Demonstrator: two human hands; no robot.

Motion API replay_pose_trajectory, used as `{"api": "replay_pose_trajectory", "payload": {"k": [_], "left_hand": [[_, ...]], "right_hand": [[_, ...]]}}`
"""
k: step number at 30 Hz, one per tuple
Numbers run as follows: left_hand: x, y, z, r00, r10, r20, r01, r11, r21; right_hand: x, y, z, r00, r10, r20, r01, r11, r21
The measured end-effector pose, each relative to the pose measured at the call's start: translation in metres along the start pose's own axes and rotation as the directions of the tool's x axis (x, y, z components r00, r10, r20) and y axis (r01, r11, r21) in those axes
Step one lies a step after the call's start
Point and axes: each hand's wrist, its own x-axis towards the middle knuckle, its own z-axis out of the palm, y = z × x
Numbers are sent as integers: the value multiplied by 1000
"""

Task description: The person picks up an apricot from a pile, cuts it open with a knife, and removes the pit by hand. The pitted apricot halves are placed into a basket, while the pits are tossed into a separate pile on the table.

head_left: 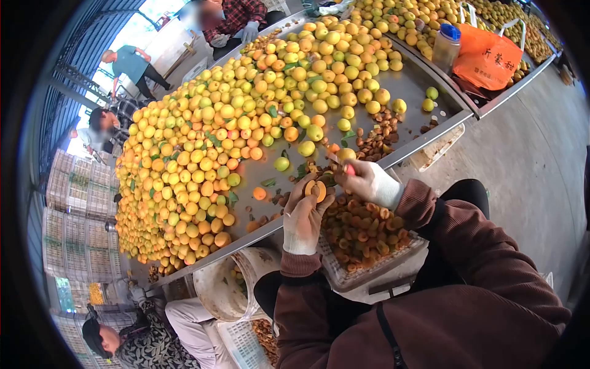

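the left hand in a pale glove cups a halved apricot, cut face up, over the tray of halves. at 2 o'clock from it the right hand is clenched on a red-handled knife. whole apricots cover the metal counter at 11 o'clock.

Maroon sleeves, white gloves, black strap.
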Motion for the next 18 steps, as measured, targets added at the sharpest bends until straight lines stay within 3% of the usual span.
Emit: {"api": "replay_pose_trajectory", "payload": {"k": [1, 2, 3, 7, 9, 10, 11, 13, 15, 17, 18], "left_hand": [[-1, 5, 2, 999, -23, -41, 21, 998, -58], [-2, 7, 3, 999, -21, -44, 18, 998, -58], [-3, 7, 4, 999, -6, -40, 6, 1000, 10], [-8, 7, 14, 1000, 10, -7, -9, 987, 161], [-6, 3, 12, 1000, 9, 21, -14, 969, 248], [-5, 4, 11, 999, 11, 44, -25, 943, 332], [-6, 5, 11, 999, 12, 47, -27, 942, 336], [-9, 8, 12, 998, 22, 65, -42, 946, 320], [-10, 4, 12, 997, 42, 59, -59, 941, 333], [-9, -1, 10, 997, 52, 59, -69, 937, 344], [-7, -1, 7, 997, 25, 72, -49, 932, 358]], "right_hand": [[-1, -8, -1, 994, -66, 89, 92, 938, -333], [-7, -18, -3, 999, 34, 36, -18, 925, -379], [-7, -21, -1, 999, 35, 36, -19, 925, -379], [-6, -21, 10, 998, -48, 27, 47, 999, 19], [-8, -29, 11, 995, -73, 61, 79, 992, -98], [-5, -26, 16, 991, 3, 134, -5, 1000, 18], [-6, -28, 17, 991, -1, 131, -2, 1000, 21], [-11, -36, 19, 960, -26, 278, -120, 861, 495], [-14, -37, 19, 967, -100, 234, -35, 858, 512], [-19, -34, 19, 967, -38, 253, -151, 717, 681], [-23, -44, 12, 956, 57, 287, -227, 762, 606]]}}
